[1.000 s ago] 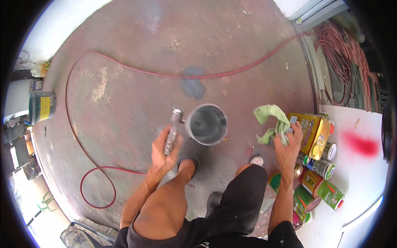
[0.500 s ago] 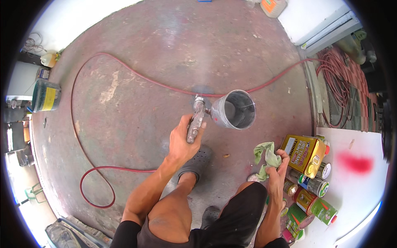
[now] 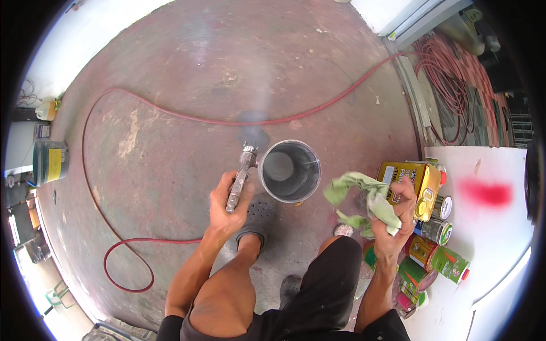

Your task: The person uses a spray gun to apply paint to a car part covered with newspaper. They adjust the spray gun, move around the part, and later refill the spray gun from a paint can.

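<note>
Gripping a metal spray gun (image 3: 239, 177) by its handle, the left hand (image 3: 226, 206) holds it over the floor, fingers wrapped round the grip and the nozzle pointing to the far side. The gun's round metal cup (image 3: 290, 170) sits just right of the body, open-topped and grey inside, its rim a clean circle. The right hand (image 3: 398, 213) is closed round a crumpled pale green rag (image 3: 361, 196), whose loose folds hang out to the left between cup and hand.

Underfoot is a worn concrete floor (image 3: 170, 142), reddish with pale scuffed patches and a dark stain just beyond the gun. A thin red hose (image 3: 142, 111) loops across it from the far right round to the near left. A dark perforated clog (image 3: 259, 213) shows on the foot below the cup.

To the right a white board (image 3: 500, 227) lies with a red sprayed smear on it, and along its left edge stand a yellow rectangular tin (image 3: 412, 179) and several round cans (image 3: 443, 258). More red hose lies coiled (image 3: 455, 85) at the far right. A green and yellow drum (image 3: 50, 162) stands at the left.
</note>
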A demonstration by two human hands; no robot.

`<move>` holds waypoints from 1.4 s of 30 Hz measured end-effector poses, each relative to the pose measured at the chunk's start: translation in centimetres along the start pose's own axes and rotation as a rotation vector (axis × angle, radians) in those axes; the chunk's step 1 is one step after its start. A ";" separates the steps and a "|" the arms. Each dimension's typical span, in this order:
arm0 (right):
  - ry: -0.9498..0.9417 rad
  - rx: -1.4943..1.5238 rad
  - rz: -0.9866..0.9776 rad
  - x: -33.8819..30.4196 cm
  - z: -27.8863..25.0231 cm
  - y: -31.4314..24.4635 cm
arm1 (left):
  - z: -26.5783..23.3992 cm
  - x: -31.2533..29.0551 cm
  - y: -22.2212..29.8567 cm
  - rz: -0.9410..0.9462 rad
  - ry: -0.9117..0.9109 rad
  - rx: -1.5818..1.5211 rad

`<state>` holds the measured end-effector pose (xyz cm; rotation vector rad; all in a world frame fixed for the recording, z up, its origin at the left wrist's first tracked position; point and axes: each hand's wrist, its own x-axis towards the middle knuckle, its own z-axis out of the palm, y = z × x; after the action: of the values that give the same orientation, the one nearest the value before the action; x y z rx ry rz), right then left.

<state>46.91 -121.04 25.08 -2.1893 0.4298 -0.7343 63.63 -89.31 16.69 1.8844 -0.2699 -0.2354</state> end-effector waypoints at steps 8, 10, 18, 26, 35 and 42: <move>0.118 0.877 0.393 1.8 0.8 0.6 | -0.5 -1.2 -0.3 0.055 -0.068 -0.005; 0.080 0.864 0.505 0.9 -0.3 0.0 | -0.3 -1.2 -0.1 0.036 -0.058 0.010; -0.415 -0.032 0.042 5.1 -1.6 -7.2 | -0.7 -2.3 -0.7 -0.012 -0.069 0.103; -0.795 -0.364 -0.178 5.5 4.9 -9.9 | 0.6 -1.9 -0.4 0.158 -0.086 0.282; -0.518 -0.421 -0.343 1.3 5.7 -7.6 | -0.9 -2.1 -1.9 0.156 -0.109 0.298; -0.915 -0.363 -0.459 2.3 4.9 -6.5 | -1.3 -2.6 -1.7 0.140 -0.196 0.309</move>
<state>52.23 -115.24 28.29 -2.7090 -0.4531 0.2031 61.66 -86.83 15.58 2.1382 -0.5979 -0.2973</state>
